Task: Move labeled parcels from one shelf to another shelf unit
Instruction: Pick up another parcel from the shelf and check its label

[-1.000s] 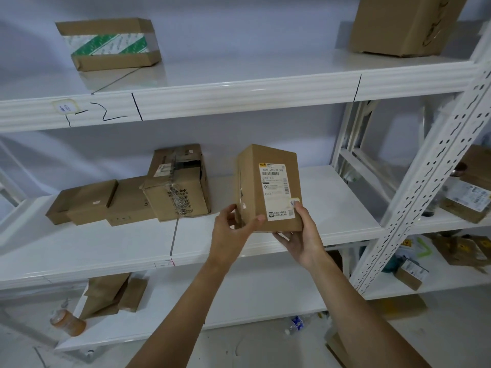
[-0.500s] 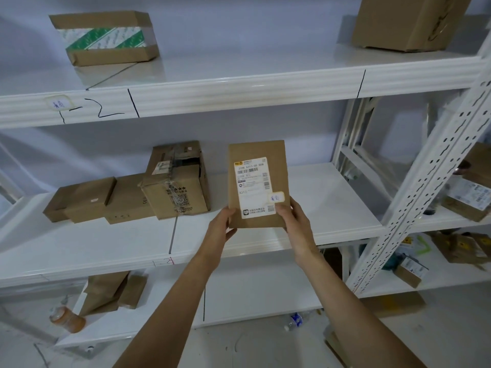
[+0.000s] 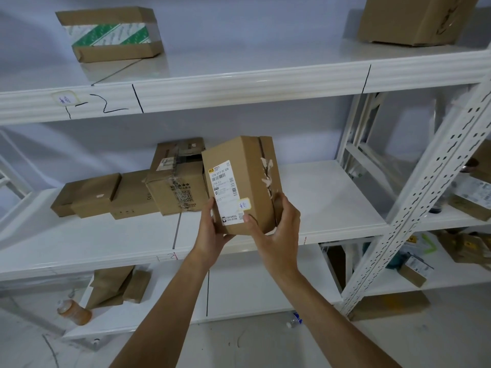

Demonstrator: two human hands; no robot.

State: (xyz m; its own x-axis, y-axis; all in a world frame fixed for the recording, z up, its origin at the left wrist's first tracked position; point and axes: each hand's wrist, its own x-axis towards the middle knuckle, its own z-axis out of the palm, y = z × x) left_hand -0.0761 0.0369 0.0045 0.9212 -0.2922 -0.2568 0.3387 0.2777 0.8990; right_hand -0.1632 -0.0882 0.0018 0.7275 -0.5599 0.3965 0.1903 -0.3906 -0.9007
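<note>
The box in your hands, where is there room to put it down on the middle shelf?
Right of the held box, the middle shelf is bare up to the white post. Its front strip is bare too. The left back is crowded with cardboard boxes.

Parcel (image 3: pixel 247 181) now turned, taped side visible

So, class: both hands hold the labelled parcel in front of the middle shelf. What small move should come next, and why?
Probably set the parcel down on the middle shelf, right of the taped box: both the left hand and right hand grip it above bare shelf.
</note>
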